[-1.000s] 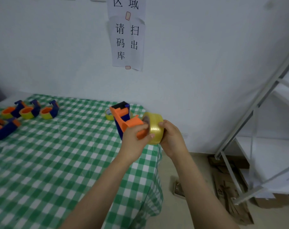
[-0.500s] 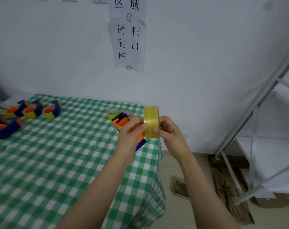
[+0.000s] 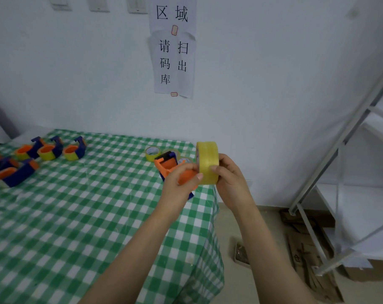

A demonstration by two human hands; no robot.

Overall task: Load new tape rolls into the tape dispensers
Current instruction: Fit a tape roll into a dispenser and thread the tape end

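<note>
The yellow tape roll (image 3: 208,163) is held on edge in the air, over the far right corner of the counter (image 3: 76,216), right beside the orange and blue dispenser (image 3: 171,166). It is gripped by the right hand (image 3: 230,181), whose fingers (image 3: 217,168) are curled over the outer band. The dispenser is grasped by the left hand (image 3: 179,183), which is closed round its orange body, with the thumb tip touching the roll's side. Whether the roll is seated on the hub cannot be told.

The roll is judged light and stiff, with a smooth and probably slippery band. It is best held across its width or by the rim of the core.

Spare rolls (image 3: 152,153) are seen on the counter just behind the dispenser. A group of loaded dispensers (image 3: 48,150) is set well apart at the far left. A metal shelf frame (image 3: 339,150) and some cardboard (image 3: 306,249) on the floor are found to the right, and a paper notice (image 3: 173,51) is stuck to the wall. The opening of the dispenser is likely crowded by the left hand itself
</note>
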